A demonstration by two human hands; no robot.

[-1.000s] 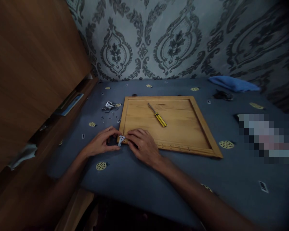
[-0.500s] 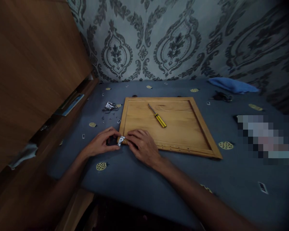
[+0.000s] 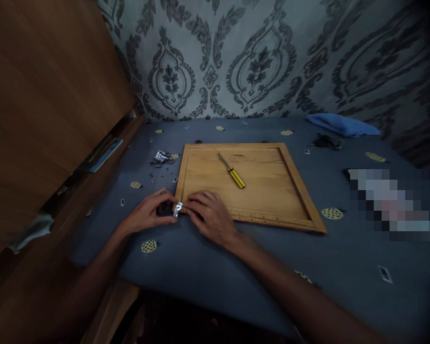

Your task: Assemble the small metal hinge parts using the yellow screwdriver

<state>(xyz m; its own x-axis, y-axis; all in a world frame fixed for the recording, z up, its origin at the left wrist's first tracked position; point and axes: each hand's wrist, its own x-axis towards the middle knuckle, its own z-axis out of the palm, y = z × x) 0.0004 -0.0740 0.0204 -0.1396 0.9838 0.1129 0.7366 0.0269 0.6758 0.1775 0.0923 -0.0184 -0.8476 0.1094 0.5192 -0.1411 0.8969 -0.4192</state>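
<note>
A square wooden panel (image 3: 272,191) with a raised frame lies flat on a blue patterned sheet. At its near left corner sits a small metal hinge (image 3: 178,209). My left hand (image 3: 150,211) pinches the hinge from the left, fingers curled round it. My right hand (image 3: 209,215) rests on the panel's corner, its fingertips pressed against the hinge from the right. A yellow and black screwdriver (image 3: 231,171) lies loose on the panel, apart from both hands.
A small heap of metal fittings and screws (image 3: 161,160) lies left of the panel. A brown wooden cabinet (image 3: 46,110) stands along the left. A blue cloth (image 3: 340,125) and a dark object (image 3: 326,141) lie at the back right, against the patterned wall.
The hinge has turned slightly between my fingers at the panel's corner. Both hands stay in the same place; the view has shifted a little.
</note>
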